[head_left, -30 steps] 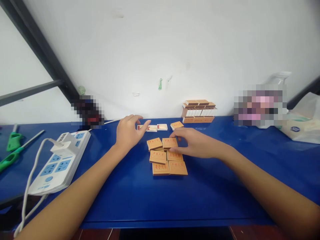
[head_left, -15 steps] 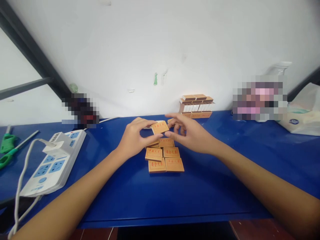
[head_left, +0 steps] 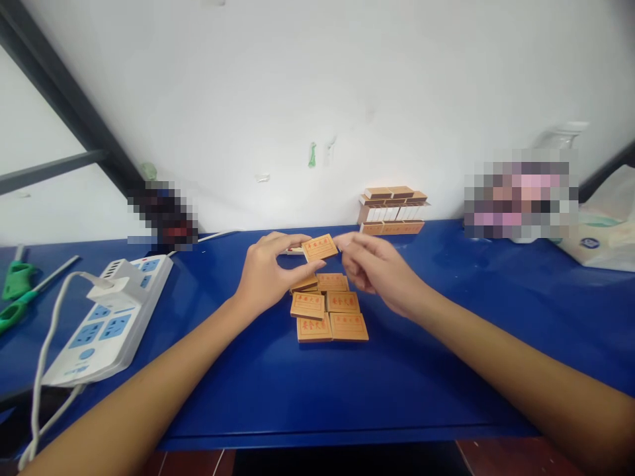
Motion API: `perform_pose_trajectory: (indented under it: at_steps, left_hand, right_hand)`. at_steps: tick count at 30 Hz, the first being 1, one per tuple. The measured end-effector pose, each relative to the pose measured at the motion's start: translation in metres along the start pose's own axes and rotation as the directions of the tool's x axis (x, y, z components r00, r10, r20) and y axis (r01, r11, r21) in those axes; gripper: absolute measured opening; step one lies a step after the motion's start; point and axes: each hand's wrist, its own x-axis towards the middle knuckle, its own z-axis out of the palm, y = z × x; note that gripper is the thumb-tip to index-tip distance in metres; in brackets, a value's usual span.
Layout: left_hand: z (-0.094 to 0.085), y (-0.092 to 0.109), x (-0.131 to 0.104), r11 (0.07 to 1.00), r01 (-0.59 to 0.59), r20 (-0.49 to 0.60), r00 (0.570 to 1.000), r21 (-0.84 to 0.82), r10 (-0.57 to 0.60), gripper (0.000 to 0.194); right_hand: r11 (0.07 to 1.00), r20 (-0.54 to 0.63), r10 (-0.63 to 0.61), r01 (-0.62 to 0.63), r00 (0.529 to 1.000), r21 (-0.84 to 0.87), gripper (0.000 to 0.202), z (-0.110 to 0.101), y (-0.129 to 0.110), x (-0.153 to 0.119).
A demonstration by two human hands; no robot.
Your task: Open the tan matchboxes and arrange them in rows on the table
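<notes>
A tan matchbox point(head_left: 319, 248) with red lettering is held up between the thumb and fingers of my left hand point(head_left: 270, 268). My right hand point(head_left: 374, 264) is closed, its fingers bent and pressed together, with the fingertips right at the box's right end. Whatever those fingers may hold is hidden. Below on the table lie several more matchboxes: one matchbox point(head_left: 307, 305) rests askew on others, and another matchbox point(head_left: 349, 326) lies flat at the front right of the group. Part of a pale box shows behind my left fingers.
Against the wall stands a stack of matchboxes point(head_left: 394, 228) in layers. A white power strip point(head_left: 114, 317) with a plugged-in cable lies left, beside green-handled scissors point(head_left: 17, 297). A tissue pack point(head_left: 602, 235) sits far right on the blue table point(head_left: 397, 383).
My right hand has shifted slightly right and its fingers have drawn together at the matchbox's end. My left hand keeps its hold, and the box is tilted a little more.
</notes>
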Motion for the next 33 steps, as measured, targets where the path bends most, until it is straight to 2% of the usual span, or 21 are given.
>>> perform_pose_trajectory:
  at_steps: [2,3,7,9,10,12,14,16,20,23,25,28,33]
  left_hand:
    - [0.0,-0.001,0.0,1.0,-0.031,0.004,1.0,0.002,0.031,0.035]
    - [0.0,-0.001,0.0,0.999,-0.045,0.007,0.999,0.005,0.045,0.036]
    - [0.0,-0.003,-0.001,0.997,-0.072,0.016,0.997,0.013,0.071,0.038]
    - [0.0,-0.003,-0.001,0.997,-0.077,0.023,0.997,0.006,0.077,0.038]
    - [0.0,-0.003,-0.001,0.997,-0.079,0.03,0.996,0.001,0.079,0.038]
    - [0.0,-0.003,-0.001,0.997,-0.083,0.045,0.996,0.002,0.083,0.041]
    - [0.0,-0.003,-0.001,0.996,-0.081,0.07,0.994,0.024,0.079,0.047]
    - [0.0,-0.004,-0.001,0.997,-0.068,0.099,0.993,0.029,0.065,0.053]
    - [0.0,-0.007,-0.001,0.997,-0.044,0.114,0.993,0.059,0.037,0.061]
    - [-0.001,-0.008,-0.001,0.992,-0.022,0.128,0.992,0.123,0.006,0.044]
    - [-0.001,-0.01,-0.001,0.992,-0.008,0.16,0.987,0.127,-0.012,0.029]
    - [-0.001,-0.01,-0.001,0.991,0.006,0.193,0.981,0.133,-0.032,0.022]
    - [-0.002,-0.009,0.001,0.988,0.009,0.225,0.973,0.155,-0.044,0.016]
  right_hand:
    - [0.999,0.096,0.004,0.0,0.995,-0.044,0.04,0.0,0.0,0.0]
    - [0.998,0.104,-0.007,0.013,0.995,-0.061,0.041,0.001,0.001,0.0]
    - [0.99,0.0,-0.064,0.063,0.998,-0.129,0.039,-0.004,0.005,0.004]
    - [0.961,-0.036,-0.177,0.165,0.984,-0.223,0.035,-0.009,0.007,0.007]
    - [0.928,-0.006,-0.252,0.24,0.968,-0.285,0.036,-0.012,0.007,0.007]
    - [0.829,0.155,-0.365,0.396,0.918,-0.395,0.045,-0.018,0.005,0.008]
    - [0.726,0.321,-0.398,0.509,0.859,-0.463,0.045,-0.024,0.002,0.01]
    - [0.652,0.381,-0.404,0.554,0.832,-0.518,0.039,-0.03,-0.001,0.013]
    - [0.55,0.279,-0.466,0.522,0.84,-0.653,0.038,-0.051,0.003,0.03]
    - [0.508,0.201,-0.478,0.456,0.855,-0.731,0.04,-0.075,0.016,0.049]
    - [0.51,0.206,-0.427,0.423,0.88,-0.749,0.04,-0.09,0.028,0.06]
    - [0.515,0.227,-0.325,0.373,0.918,-0.771,0.039,-0.103,0.043,0.069]
    - [0.499,0.256,-0.313,0.388,0.914,-0.775,0.046,-0.105,0.047,0.068]
